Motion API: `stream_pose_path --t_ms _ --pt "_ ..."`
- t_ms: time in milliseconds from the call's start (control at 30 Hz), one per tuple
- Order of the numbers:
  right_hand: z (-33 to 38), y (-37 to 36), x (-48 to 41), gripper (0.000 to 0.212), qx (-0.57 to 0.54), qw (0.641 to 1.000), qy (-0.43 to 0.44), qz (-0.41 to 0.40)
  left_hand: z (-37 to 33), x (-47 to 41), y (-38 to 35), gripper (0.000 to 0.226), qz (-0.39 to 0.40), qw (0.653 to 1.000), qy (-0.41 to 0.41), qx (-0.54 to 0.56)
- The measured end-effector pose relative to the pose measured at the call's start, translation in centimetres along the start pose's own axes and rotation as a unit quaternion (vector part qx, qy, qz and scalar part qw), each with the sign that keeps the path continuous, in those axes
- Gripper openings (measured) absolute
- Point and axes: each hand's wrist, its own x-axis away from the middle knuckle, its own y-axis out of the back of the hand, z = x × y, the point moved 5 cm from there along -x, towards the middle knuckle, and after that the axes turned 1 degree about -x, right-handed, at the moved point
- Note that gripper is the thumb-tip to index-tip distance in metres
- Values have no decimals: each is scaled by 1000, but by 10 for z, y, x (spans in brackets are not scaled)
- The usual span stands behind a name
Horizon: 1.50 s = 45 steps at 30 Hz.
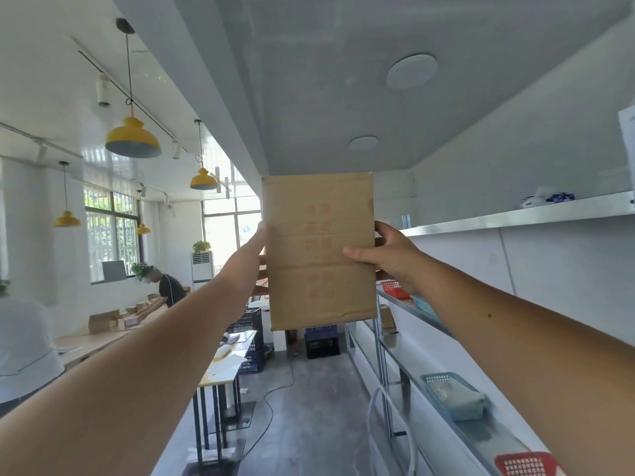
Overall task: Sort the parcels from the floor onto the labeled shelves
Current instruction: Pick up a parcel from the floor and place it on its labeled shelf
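A brown cardboard parcel (319, 249) with faded red print is held up high at arm's length, in the middle of the view, in front of the aisle. My left hand (256, 255) grips its left edge, fingers wrapped behind it. My right hand (385, 255) grips its right edge, thumb on the front face. The metal shelves (515, 214) run along the right wall; the parcel is level with the top shelf and left of its near end.
The top shelf carries a blue-and-white item (546, 198). Lower shelves hold a red basket (395, 289), a teal basket (453, 395) and another red basket (525, 464). Dark crates (321, 341) stand on the floor ahead. A table (226, 365) stands at left, and a person (168, 289) works at a far bench.
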Motion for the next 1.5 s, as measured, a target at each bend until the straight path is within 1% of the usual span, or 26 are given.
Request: stream_pose_path --t_ms 33,100,167,233,300,400,467,500,567,633,700,800,900,967,1067,1133,1267,1333,1433,1500 --pt "0 0 2 74 -2 1000 0 2 0 1 -1 51 -4 1000 1 1" --pt "1 1 4 79 -14 1000 3 4 1 4 -4 57 -8 1000 5 -4" --pt "3 1 8 83 -21 1000 5 3 6 3 -5 60 -8 1000 11 2" --pt "5 3 12 80 -24 1000 0 4 13 2 -5 61 -9 1000 16 11" --pt "4 4 14 80 -31 999 -18 5 18 3 -5 67 -20 999 19 23" --pt "-1 6 15 87 -55 997 -57 -14 18 1 -2 78 -35 999 16 19" --pt "-5 8 16 94 -68 995 -67 -40 13 0 -1 77 -45 999 5 2" --pt "-8 9 16 94 -68 994 -68 -52 12 0 -1 75 -49 999 3 -5" --pt "-14 9 18 82 -76 992 -77 -63 12 2 3 73 -60 998 3 -4" --pt "-22 8 19 74 -104 988 -97 -58 15 3 6 76 -72 997 0 14" --pt "-29 7 21 70 -138 983 -111 -48 21 4 6 80 -75 997 3 26" --pt "-33 5 23 65 -171 977 -118 -52 27 10 1 81 -59 997 17 44" --pt "-34 3 25 64 -189 973 -121 -55 29 17 -2 86 -52 997 28 58" --pt "-34 2 27 65 -192 972 -121 -56 29 19 -4 80 -56 996 17 61" --pt "-35 1 27 67 -194 973 -113 -58 32 23 -7 68 -68 995 23 68" --pt "-38 3 27 68 -204 971 -109 -60 35 23 -7 66 -69 994 30 73" --pt "-48 2 28 73 -225 965 -118 -56 43 26 -6 81 -60 994 54 79" --pt "-49 1 29 70 -229 965 -117 -54 46 27 -5 88 -57 992 68 84" --pt "-50 1 29 63 -235 964 -113 -60 44 30 -4 95 -61 992 63 94" --pt "-50 1 28 62 -236 963 -113 -64 44 29 -3 119 -61 992 59 95"
